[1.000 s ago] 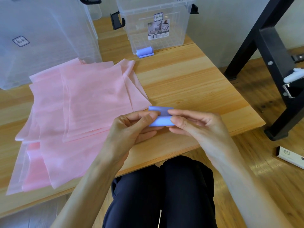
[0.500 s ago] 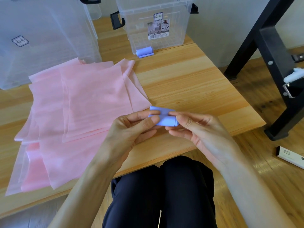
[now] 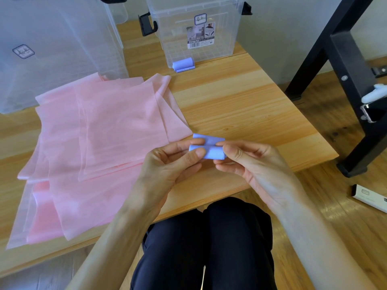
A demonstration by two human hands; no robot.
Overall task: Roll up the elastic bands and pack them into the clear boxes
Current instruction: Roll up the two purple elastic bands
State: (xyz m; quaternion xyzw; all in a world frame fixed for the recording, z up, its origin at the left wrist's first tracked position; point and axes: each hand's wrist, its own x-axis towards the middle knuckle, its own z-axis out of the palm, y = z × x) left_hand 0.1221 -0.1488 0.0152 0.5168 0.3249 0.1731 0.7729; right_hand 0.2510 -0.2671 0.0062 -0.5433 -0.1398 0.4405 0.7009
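Observation:
A small blue elastic band (image 3: 211,150), mostly rolled into a short cylinder with a loose flap at the back, is held just above the table's front edge. My left hand (image 3: 169,166) pinches its left end between thumb and fingers. My right hand (image 3: 251,164) pinches its right end. Several pink bands (image 3: 109,130) lie spread flat in a pile on the left of the table. Another rolled blue band (image 3: 183,63) sits inside the small clear box (image 3: 201,28) at the back. A larger clear box (image 3: 52,49) stands at the back left.
The wooden table (image 3: 240,101) ends close to my lap; my dark-trousered legs are below it. A black metal frame (image 3: 345,70) stands on the floor to the right. A white flat box (image 3: 370,197) lies on the floor.
The blue band is rolled tighter, and the roll sits a little further right between my fingers. Both hands stayed in place over the table's front edge.

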